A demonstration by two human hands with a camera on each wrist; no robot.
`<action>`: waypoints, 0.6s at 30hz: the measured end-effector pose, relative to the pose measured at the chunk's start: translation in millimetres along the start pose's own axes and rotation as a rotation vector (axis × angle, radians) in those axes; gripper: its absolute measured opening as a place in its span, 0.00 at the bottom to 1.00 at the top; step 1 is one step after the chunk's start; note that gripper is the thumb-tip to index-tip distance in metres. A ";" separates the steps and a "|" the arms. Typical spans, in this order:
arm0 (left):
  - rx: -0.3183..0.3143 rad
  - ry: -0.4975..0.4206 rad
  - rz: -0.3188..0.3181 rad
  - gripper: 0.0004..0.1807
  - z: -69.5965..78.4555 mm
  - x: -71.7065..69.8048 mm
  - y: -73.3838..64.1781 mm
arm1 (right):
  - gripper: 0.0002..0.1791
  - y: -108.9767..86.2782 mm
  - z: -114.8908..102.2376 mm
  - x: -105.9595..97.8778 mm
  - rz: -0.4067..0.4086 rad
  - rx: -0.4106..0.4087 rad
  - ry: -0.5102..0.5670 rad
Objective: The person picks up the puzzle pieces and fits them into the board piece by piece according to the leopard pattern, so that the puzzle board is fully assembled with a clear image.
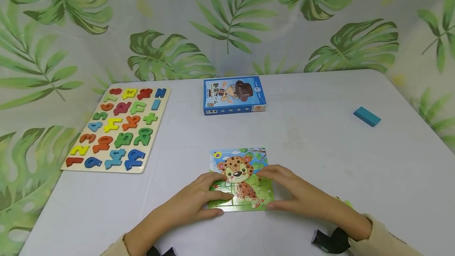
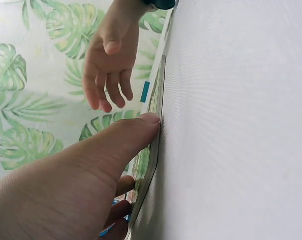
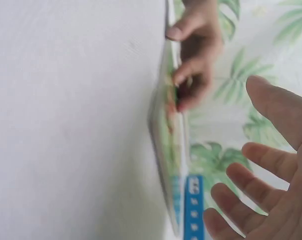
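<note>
A jigsaw puzzle (image 1: 245, 192) with a cartoon leopard on green grass lies flat on the white table, its pieces fitted together in a square. My left hand (image 1: 199, 194) rests on its left part, fingers extended over the picture. In the left wrist view the left thumb (image 2: 136, 132) touches the puzzle's near edge. My right hand (image 1: 298, 192) is at the right side, its fingertips overlapping the puzzle in the head view. The right wrist view shows that hand (image 3: 275, 195) with fingers spread, apart from the puzzle and holding nothing.
A number board (image 1: 140, 159) with colourful wooden digits lies at the left. Behind the puzzle is a blue card box (image 1: 232, 96). A teal block (image 1: 367, 116) sits at the far right. Something small and green (image 1: 344, 200) shows partly behind the right wrist. A leaf-print cloth (image 1: 227, 23) hangs behind.
</note>
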State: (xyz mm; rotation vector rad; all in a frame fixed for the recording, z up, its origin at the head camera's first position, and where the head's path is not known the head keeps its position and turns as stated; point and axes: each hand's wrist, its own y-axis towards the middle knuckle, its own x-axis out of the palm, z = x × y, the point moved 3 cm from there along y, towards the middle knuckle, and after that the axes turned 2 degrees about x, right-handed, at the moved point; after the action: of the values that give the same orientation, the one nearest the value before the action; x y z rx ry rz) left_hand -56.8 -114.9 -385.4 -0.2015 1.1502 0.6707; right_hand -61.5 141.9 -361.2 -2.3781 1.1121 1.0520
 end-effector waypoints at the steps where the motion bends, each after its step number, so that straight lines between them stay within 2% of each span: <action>1: 0.000 -0.002 0.003 0.19 -0.4 0.4 -0.2 | 0.35 -5.4 0.5 -5.5 0.031 -0.002 -0.014; 7: 0.001 -0.010 0.006 0.19 -1.9 1.7 -1.0 | 0.41 -44.4 9.5 -37.7 0.206 0.040 -0.093; 10: -0.004 -0.017 0.002 0.19 -1.9 1.4 -0.8 | 0.43 -65.5 15.9 -49.2 0.260 0.078 -0.065; 14: -0.008 -0.021 -0.003 0.19 -1.8 1.3 -0.5 | 0.45 -91.1 25.4 -56.7 0.320 0.135 -0.031; 18: -0.004 -0.021 0.002 0.19 -1.8 1.5 -0.6 | 0.45 -112.6 40.8 -55.6 0.350 0.208 -0.045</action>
State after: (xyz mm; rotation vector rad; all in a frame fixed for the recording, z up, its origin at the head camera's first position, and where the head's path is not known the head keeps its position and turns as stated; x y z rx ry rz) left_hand -57.5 -115.7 -387.6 -0.1960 1.1291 0.6753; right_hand -19.7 266.8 -351.2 -2.0347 1.5771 1.0305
